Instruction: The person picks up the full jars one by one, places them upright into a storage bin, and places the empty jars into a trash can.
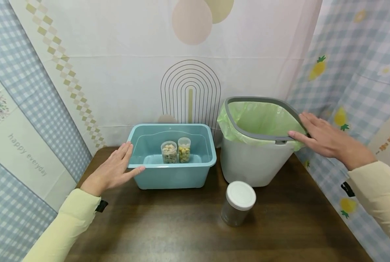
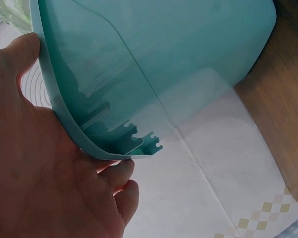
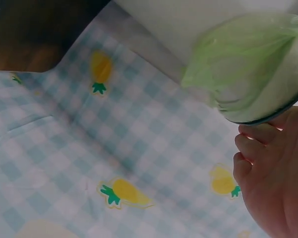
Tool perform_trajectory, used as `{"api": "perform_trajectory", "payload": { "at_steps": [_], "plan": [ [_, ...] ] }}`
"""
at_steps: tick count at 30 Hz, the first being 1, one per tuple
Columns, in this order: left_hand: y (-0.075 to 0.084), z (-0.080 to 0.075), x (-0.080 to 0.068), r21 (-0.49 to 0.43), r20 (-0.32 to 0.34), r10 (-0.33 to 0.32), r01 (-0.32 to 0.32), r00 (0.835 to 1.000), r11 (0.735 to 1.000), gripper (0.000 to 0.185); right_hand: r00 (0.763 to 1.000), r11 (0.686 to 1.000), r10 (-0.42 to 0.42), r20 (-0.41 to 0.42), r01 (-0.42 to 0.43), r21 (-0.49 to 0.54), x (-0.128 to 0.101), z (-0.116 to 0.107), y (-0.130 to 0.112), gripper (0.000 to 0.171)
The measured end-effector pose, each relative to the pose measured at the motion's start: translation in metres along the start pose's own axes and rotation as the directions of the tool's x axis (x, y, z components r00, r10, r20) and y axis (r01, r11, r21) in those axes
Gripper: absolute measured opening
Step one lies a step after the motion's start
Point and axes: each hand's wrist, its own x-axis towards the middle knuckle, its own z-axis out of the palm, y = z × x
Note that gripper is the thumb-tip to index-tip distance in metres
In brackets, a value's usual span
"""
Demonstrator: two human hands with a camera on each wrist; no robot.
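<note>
A teal plastic bin (image 1: 172,174) stands at the back of the brown table (image 1: 182,225) with two small clear jars (image 1: 175,151) of nuts inside. My left hand (image 1: 114,169) lies flat against the bin's left rim (image 2: 64,114), fingers straight. A white waste bin (image 1: 254,163) with a grey rim and green liner (image 3: 248,74) stands to the right. My right hand (image 1: 322,136) rests with straight fingers on its right rim. A clear jar with a white lid (image 1: 238,203) stands in front, between both hands.
Patterned cloth backdrops close in the table on the left, back and right; pineapple-print checked cloth (image 3: 114,163) hangs beside the waste bin. The table's front half is bare wood apart from the lidded jar.
</note>
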Motion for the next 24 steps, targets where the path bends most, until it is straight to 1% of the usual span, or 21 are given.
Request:
{"api": "perform_trajectory", "payload": {
  "at_steps": [6,13,20,24],
  "plan": [
    [0.000,-0.001,0.001,0.006,0.007,0.002,-0.002,1.000,1.000,0.103,1.000,1.000,-0.002,0.027,0.002,0.005,0.001,0.005,0.003,0.089],
    [-0.001,-0.007,0.002,0.020,0.021,0.015,-0.015,1.000,1.000,0.102,0.999,1.000,0.011,0.044,-0.011,0.008,0.001,0.007,0.005,0.088],
    [-0.002,-0.013,0.003,0.003,0.052,-0.004,0.004,0.999,1.000,0.106,0.998,1.000,0.003,0.055,-0.003,0.005,0.001,0.006,0.004,0.089],
    [0.002,-0.019,0.004,0.018,0.051,-0.005,0.004,0.999,1.000,0.106,0.998,1.000,0.003,0.067,-0.003,0.001,0.002,0.005,0.003,0.090]
  ]
}}
